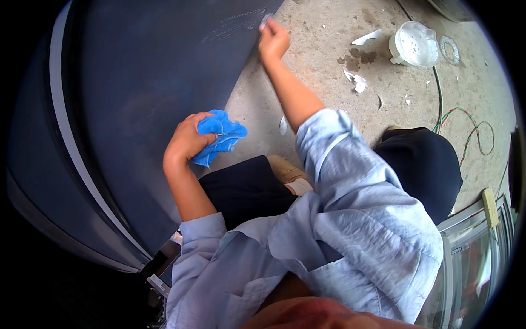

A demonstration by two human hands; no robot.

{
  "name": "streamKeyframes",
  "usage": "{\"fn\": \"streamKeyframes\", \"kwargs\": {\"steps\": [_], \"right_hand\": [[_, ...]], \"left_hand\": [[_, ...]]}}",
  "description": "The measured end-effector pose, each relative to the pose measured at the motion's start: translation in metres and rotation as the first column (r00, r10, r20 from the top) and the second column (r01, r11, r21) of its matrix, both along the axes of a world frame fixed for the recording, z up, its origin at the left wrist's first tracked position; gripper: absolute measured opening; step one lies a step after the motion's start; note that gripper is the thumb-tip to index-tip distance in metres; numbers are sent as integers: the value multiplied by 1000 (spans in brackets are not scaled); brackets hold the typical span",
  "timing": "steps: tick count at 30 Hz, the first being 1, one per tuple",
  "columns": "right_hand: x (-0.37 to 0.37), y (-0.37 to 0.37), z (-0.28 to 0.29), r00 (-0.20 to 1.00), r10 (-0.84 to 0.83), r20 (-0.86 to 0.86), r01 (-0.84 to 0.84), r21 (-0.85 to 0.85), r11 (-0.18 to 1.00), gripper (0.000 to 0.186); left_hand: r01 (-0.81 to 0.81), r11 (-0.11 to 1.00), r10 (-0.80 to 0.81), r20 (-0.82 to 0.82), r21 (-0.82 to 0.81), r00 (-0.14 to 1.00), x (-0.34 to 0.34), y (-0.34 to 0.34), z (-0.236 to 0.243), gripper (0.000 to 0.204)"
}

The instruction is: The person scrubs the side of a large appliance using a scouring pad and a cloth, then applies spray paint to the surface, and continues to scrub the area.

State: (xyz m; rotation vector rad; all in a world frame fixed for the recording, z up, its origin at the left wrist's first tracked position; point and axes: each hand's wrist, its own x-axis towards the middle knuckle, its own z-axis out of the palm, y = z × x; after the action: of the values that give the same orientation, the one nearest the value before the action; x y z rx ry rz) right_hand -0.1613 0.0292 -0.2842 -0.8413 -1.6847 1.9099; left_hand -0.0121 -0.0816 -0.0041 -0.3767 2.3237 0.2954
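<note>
A large dark blue-grey panel fills the left side, its edge slanting beside me. My left hand is closed round a crumpled blue cloth, close to that edge. Farther off, my right hand pinches a small pale, greyish thing against the panel's far edge. Its kind is too small and partly covered by the fingers to tell. Whitish wet-looking streaks run across the panel just left of those fingertips.
On the concrete floor at far right stands a whitish plastic tub with foamy spots inside. White scraps, a black cable and a red-green twisted wire lie about. Framed glass panes sit at lower right.
</note>
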Motion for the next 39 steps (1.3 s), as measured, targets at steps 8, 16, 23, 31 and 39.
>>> {"fn": "streamKeyframes", "kwargs": {"steps": [8,16,23,31,39], "right_hand": [[10,2,0,991,47,126,-51,29,998,11],[36,-18,10,994,102,23,-102,-15,995,12],[-10,20,14,995,29,92,-26,-35,999,14],[-10,22,9,986,82,149,-76,-45,996,9],[24,-8,-11,973,199,113,-187,-113,976,7]], "left_hand": [[-5,1000,5,27,16,1000,2,10,-1,57],[103,994,-105,41,34,994,-7,12,-12,57],[115,993,-116,54,20,992,-7,22,-8,57],[137,987,-142,59,89,988,-6,24,-8,57],[131,991,-132,41,35,990,2,20,-11,58]]}}
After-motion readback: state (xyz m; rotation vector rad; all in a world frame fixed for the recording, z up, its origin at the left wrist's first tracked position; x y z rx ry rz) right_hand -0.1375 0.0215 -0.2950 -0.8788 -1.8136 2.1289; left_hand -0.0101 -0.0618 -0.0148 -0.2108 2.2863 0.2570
